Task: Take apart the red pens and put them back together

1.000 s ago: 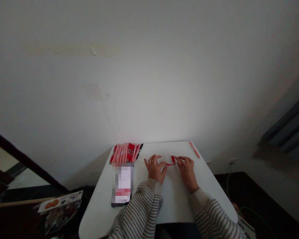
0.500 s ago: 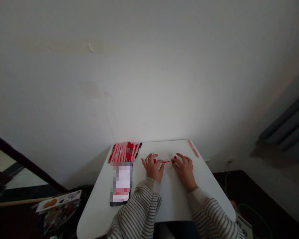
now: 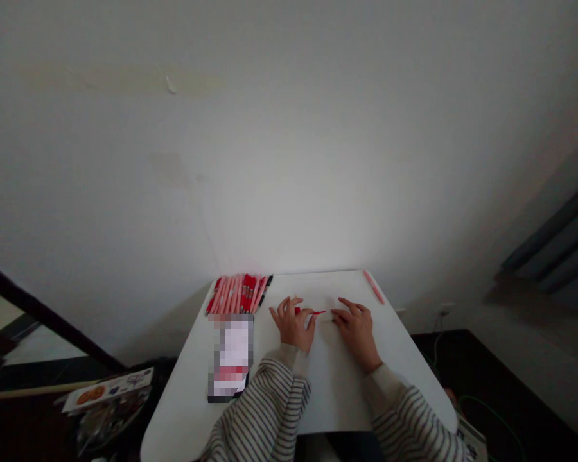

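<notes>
My left hand (image 3: 295,328) is over the middle of the table, thumb and forefinger pinched on a slim red pen (image 3: 320,312). The pen's thin end points right, toward my other hand, and a red part shows behind my fingers; the rest is covered. Facing it across a small gap is my right hand (image 3: 357,330), its thumb and forefinger tips close together and another finger lifted. Whatever lies in that pinch, if anything, is too small or hidden to make out. To the left lies a row of pink, red and black pens (image 3: 236,294).
A phone (image 3: 232,359) lies on the white table (image 3: 332,404) left of my left forearm. One pink pen (image 3: 374,287) rests by the far right edge. The wall (image 3: 289,160) rises directly behind the table. Bagged items and a printed sheet (image 3: 106,390) are at the lower left.
The red piece that showed at my right fingertips is out of sight. The view has shifted slightly; my left hand keeps its pinch on the red pen.
</notes>
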`<state>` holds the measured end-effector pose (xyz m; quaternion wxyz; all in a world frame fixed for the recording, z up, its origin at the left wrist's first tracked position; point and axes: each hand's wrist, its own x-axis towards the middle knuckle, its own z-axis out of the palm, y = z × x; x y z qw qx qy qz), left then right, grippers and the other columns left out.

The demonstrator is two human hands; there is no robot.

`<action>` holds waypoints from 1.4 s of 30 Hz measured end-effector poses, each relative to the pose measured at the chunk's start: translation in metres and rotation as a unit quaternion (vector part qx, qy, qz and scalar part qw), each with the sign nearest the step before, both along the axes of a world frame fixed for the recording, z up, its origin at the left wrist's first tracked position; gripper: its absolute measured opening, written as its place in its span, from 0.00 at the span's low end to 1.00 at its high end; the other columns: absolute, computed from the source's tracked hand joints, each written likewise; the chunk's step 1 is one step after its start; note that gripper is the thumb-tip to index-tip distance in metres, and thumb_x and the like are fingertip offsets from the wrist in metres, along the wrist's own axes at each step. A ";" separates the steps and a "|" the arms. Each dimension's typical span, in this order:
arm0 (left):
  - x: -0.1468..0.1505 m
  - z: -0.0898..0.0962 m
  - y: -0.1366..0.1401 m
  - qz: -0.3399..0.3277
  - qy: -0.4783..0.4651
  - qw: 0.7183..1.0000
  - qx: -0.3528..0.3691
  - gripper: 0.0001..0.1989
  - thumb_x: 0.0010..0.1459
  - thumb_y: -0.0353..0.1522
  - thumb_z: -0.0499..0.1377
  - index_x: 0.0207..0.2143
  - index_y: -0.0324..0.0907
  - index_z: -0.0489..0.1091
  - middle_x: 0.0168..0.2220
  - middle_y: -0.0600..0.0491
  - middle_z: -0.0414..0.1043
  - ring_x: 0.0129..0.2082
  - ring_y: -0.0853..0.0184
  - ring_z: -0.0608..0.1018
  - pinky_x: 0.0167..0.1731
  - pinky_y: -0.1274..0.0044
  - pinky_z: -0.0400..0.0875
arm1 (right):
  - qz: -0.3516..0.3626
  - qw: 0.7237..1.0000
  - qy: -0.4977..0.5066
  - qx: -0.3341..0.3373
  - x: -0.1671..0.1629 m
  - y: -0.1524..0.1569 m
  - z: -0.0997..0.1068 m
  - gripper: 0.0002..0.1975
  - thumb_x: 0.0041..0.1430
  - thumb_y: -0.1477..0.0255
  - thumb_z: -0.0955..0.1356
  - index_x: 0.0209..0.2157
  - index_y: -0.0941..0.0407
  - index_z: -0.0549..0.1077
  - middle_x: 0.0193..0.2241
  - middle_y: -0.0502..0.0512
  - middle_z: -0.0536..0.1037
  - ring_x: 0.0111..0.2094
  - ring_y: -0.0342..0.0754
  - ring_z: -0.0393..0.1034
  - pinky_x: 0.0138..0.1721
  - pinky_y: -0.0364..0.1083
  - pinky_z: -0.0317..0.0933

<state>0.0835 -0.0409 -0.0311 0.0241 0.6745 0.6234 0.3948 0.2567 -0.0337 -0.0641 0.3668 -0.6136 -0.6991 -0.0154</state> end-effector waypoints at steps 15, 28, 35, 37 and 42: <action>0.000 -0.005 0.002 0.003 -0.010 1.000 -0.008 0.06 0.49 0.32 0.61 0.30 0.51 0.76 0.48 0.53 0.70 0.57 0.54 0.62 0.59 0.47 0.41 | 0.021 0.994 0.106 0.008 0.006 0.008 -0.005 0.14 0.61 0.67 0.60 0.34 0.55 0.75 0.35 0.56 0.77 0.42 0.51 0.64 0.47 0.52 0.53; 0.000 -0.006 0.004 -0.012 -0.007 1.000 0.001 0.06 0.50 0.32 0.62 0.30 0.52 0.77 0.46 0.54 0.71 0.56 0.56 0.64 0.60 0.47 0.40 | 0.033 0.995 0.091 0.009 0.005 0.007 -0.005 0.15 0.62 0.64 0.60 0.35 0.53 0.76 0.34 0.56 0.77 0.41 0.51 0.65 0.44 0.51 0.54; -0.002 -0.005 0.004 -0.022 0.009 1.000 -0.006 0.05 0.50 0.33 0.62 0.31 0.52 0.77 0.47 0.53 0.72 0.56 0.55 0.63 0.59 0.46 0.41 | 0.058 0.991 0.117 0.008 0.000 0.003 0.002 0.15 0.62 0.63 0.60 0.36 0.53 0.76 0.35 0.57 0.76 0.42 0.53 0.63 0.46 0.52 0.56; -0.002 -0.005 0.004 -0.027 0.015 1.000 -0.004 0.04 0.50 0.34 0.63 0.30 0.53 0.77 0.47 0.54 0.72 0.56 0.55 0.63 0.58 0.45 0.42 | 0.071 0.990 0.121 0.008 -0.002 0.002 0.003 0.16 0.63 0.62 0.59 0.36 0.52 0.76 0.35 0.57 0.76 0.42 0.53 0.63 0.46 0.53 0.57; -0.002 -0.006 0.004 -0.030 0.015 0.999 -0.009 0.03 0.49 0.36 0.64 0.29 0.55 0.77 0.47 0.56 0.71 0.56 0.55 0.63 0.58 0.44 0.42 | 0.100 0.989 0.106 -0.001 -0.003 0.000 0.005 0.15 0.62 0.61 0.61 0.37 0.51 0.76 0.35 0.56 0.76 0.42 0.53 0.64 0.46 0.52 0.58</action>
